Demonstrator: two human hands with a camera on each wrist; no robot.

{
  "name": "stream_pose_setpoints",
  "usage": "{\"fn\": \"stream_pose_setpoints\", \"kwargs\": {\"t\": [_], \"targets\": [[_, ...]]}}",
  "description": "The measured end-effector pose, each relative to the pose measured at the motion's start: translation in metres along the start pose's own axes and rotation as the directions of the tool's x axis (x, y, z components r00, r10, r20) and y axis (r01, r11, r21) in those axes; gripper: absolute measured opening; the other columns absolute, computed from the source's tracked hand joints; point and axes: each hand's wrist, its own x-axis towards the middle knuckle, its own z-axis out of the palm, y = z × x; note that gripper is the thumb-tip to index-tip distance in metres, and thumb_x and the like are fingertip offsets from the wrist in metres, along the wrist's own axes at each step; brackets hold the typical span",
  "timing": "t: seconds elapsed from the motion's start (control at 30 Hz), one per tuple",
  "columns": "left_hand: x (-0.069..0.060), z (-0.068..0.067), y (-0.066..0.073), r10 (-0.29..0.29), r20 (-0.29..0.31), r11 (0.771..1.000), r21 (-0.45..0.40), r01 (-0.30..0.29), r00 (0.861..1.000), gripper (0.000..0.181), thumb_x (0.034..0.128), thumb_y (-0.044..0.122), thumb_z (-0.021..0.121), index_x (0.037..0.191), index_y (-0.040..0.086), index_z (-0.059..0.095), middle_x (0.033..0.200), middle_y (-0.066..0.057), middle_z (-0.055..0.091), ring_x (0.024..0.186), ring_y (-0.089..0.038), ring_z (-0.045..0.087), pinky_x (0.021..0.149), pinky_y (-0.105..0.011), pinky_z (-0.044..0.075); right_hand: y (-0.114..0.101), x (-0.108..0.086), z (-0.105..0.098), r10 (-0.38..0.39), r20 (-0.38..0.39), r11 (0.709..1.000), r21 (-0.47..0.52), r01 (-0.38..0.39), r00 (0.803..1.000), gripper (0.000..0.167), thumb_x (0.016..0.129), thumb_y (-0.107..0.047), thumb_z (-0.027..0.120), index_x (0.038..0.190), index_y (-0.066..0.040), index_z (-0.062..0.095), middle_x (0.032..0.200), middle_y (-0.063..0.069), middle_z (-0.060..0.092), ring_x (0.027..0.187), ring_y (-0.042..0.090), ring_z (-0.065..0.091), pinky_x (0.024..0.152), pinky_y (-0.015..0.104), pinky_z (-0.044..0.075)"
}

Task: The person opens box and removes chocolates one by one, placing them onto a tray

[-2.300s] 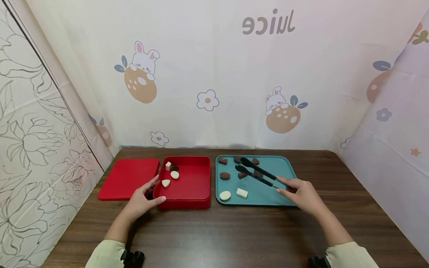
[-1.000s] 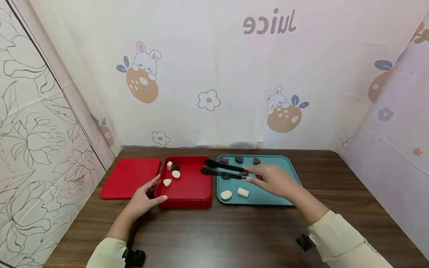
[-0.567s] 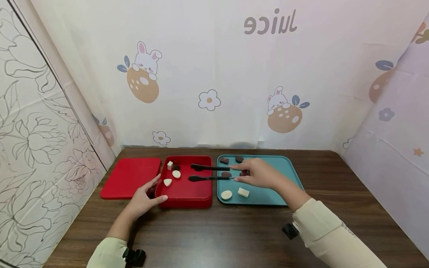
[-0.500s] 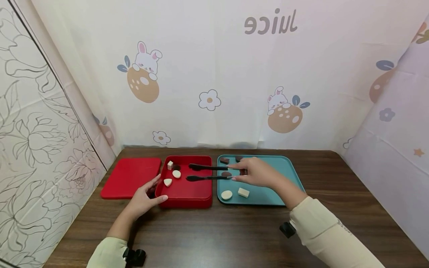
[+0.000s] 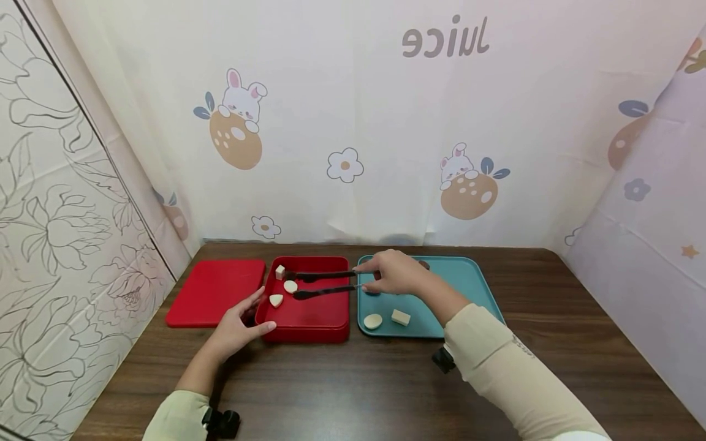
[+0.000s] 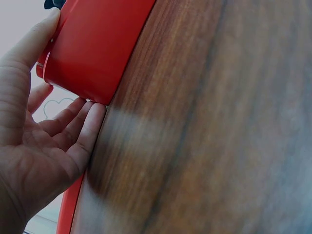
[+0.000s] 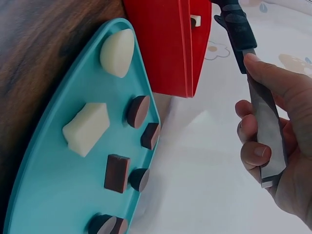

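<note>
In the head view my right hand (image 5: 394, 272) holds black-tipped tongs (image 5: 331, 275), their two arms spread apart. The tongs reach into the red box (image 5: 309, 334); the upper tip covers most of a dark piece there, and the lower tip lies just beside a white oval piece (image 5: 290, 286). A white cube (image 5: 280, 272) and a white triangular piece (image 5: 276, 300) also lie in the box. The right wrist view shows fingers and thumb around the tongs' metal handle (image 7: 268, 126). My left hand (image 5: 234, 327) rests its extended fingers and thumb against the box's front left corner.
A teal tray (image 5: 463, 312) sits right of the box, bearing a white oval chocolate (image 5: 372, 321), a white block (image 5: 401, 317) and several brown chocolates (image 7: 117, 173), partly hidden by my right hand. Left of the box lies a red lid (image 5: 212, 294). A patterned curtain (image 5: 342, 202) hangs behind.
My right hand has carried the tongs leftward from above the tray into the box, and their tips now stand at its left-hand pieces. The left hand and the box have stayed put.
</note>
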Motion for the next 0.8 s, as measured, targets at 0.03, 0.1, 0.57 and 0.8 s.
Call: {"fn": "stream_pose_setpoints", "kwargs": {"t": [0.03, 0.1, 0.57, 0.8], "targets": [[0.0, 0.0, 0.0, -0.001, -0.001, 1.0, 0.0, 0.001, 1.0, 0.086, 0.0838, 0.028, 0.078, 0.153, 0.012, 0.032, 0.145, -0.02, 0.045, 0.124, -0.036, 0.048, 0.1, -0.052, 0.042, 0.0, 0.003, 0.001, 0.017, 0.005, 1.0, 0.0, -0.017, 1.0, 0.041, 0.089, -0.027, 0.072, 0.128, -0.017, 0.066, 0.053, -0.006, 0.05, 0.048, 0.007, 0.046, 0.05, 0.025, 0.037], [0.0, 0.0, -0.001, -0.003, -0.003, 1.0, 0.002, 0.003, 1.0, 0.085, 0.0837, 0.028, 0.078, 0.153, 0.012, 0.032, 0.145, -0.02, 0.045, 0.123, -0.036, 0.048, 0.1, -0.052, 0.043, 0.0, 0.008, 0.003, 0.046, 0.013, 0.999, 0.012, -0.046, 0.999, 0.041, 0.089, -0.027, 0.072, 0.129, -0.018, 0.066, 0.051, -0.006, 0.05, 0.047, 0.009, 0.046, 0.049, 0.026, 0.037], [-0.001, -0.001, 0.001, 0.003, 0.0, 1.0, -0.007, -0.003, 1.0, 0.084, 0.0848, 0.024, 0.078, 0.154, 0.013, 0.031, 0.145, -0.02, 0.045, 0.124, -0.037, 0.049, 0.1, -0.054, 0.042, -0.008, 0.049, 0.021, 0.142, 0.112, 0.99, 0.009, -0.144, 0.983, 0.04, 0.087, -0.029, 0.075, 0.125, -0.016, 0.069, 0.106, -0.001, 0.072, 0.068, 0.009, 0.054, 0.063, 0.026, 0.046], [0.0, 0.0, -0.001, 0.017, -0.004, 1.0, 0.006, -0.017, 1.0, 0.083, 0.0845, 0.025, 0.078, 0.153, 0.012, 0.032, 0.144, -0.02, 0.047, 0.122, -0.036, 0.05, 0.101, -0.054, 0.041, -0.014, 0.062, 0.028, 0.162, 0.141, 0.986, 0.025, -0.167, 0.977, 0.04, 0.086, -0.029, 0.076, 0.123, -0.014, 0.07, 0.073, -0.004, 0.064, 0.063, 0.011, 0.048, 0.058, 0.025, 0.042]]}}
